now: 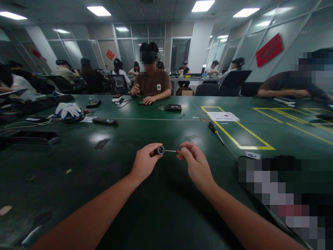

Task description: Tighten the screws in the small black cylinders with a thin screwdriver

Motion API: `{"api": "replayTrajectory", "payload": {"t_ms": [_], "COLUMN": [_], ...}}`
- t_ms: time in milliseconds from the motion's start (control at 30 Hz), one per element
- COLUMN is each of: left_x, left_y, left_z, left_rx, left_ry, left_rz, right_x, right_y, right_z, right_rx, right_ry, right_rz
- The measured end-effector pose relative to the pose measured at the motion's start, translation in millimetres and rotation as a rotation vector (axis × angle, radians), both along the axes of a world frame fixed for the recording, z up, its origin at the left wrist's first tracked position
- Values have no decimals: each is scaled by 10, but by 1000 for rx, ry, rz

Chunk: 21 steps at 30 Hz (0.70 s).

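over the middle of the green table (125,205), well in from the surface's far edge, the head view shows my left hand (145,160) and right hand (195,161) turned toward each other. my left hand is closed on a short black cylinder (160,150), its pale, ringed end facing back toward me. my right hand has a narrow pinch on the small red handle (178,151) of a slim tool, and the tool's thin metal shaft (170,151) runs level across the gap to the cylinder's right side; whether its tip goes in or only rests there, i cannot tell. farther toward the right edge, a black and yellow screwdriver (215,132) lies slantwise just outside a yellow taped outline (256,148), and a white sheet (223,116) lies across the outline's far part. toward the left edge i have a red-tipped black tool (105,121), with white and blue gloves (68,110) farther out and a long black tray (30,137) nearer that edge. close to the far edge sits a black case (173,108), its details too small to tell. near it, across from me, a co-worker in a brown shirt (152,83) lays one hand (149,100) on the surface and grips a yellowish tool (138,91) in the other.
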<state>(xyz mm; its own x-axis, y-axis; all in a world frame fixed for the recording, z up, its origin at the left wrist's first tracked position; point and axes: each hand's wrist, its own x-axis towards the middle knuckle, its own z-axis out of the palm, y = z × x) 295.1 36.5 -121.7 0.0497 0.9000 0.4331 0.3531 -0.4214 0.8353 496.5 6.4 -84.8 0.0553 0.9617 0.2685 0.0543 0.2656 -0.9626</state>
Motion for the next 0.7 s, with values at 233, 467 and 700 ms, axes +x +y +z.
{"api": "replayTrajectory", "payload": {"t_ms": [233, 467, 700], "left_x": [-10, -19, -15], "left_y": [2, -36, -30], "left_z": [12, 76, 40], "left_rx": [47, 134, 75], "left_ry": [67, 132, 99], "left_rz": [31, 3, 19], "right_x": [-24, 81, 76], "right_y": [133, 228, 158], "right_z": [-126, -77, -68], "right_rx": [-156, -357, -31], "right_ry": [335, 608, 153], "right_rz": [-6, 144, -50]}}
